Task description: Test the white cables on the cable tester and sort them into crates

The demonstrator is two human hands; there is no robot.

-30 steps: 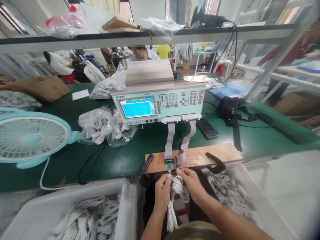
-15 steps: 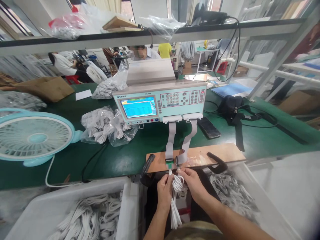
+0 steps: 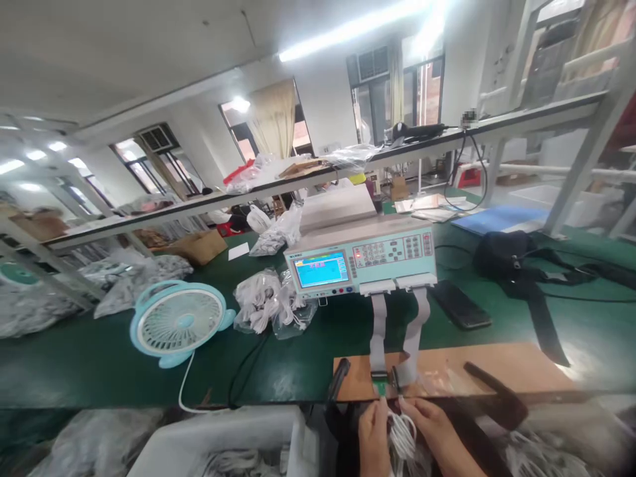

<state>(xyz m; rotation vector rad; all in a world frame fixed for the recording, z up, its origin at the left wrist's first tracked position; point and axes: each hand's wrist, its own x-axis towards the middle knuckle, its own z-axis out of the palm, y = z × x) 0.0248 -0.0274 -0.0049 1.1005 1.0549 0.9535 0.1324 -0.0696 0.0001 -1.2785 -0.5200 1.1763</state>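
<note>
Both my hands are at the front edge of the bench, at the lower right of the head view. My left hand (image 3: 373, 432) pinches one plug end of a coiled white cable (image 3: 401, 437) against a small green circuit board (image 3: 380, 385). The fingers of my right hand (image 3: 431, 424) are closed on the cable's other end, at a dark connector (image 3: 396, 379). The coil hangs between my hands. Two grey ribbon cables (image 3: 378, 331) run from these connectors up to a bench cable tester (image 3: 370, 262). Its blue screen (image 3: 320, 270) shows pinkish text.
A wooden board (image 3: 481, 368) with black clamp-like handles lies along the edge. A phone (image 3: 461, 305) and black bag (image 3: 501, 258) are right of the tester. Bagged cables (image 3: 261, 298) and a blue fan (image 3: 181, 324) stand left. A white bin (image 3: 223, 424) sits below.
The view has tilted up and turned left, so the bench appears lower and further right. Pinkish text has appeared on the screen and a red light on the panel. Both hands keep their grip.
</note>
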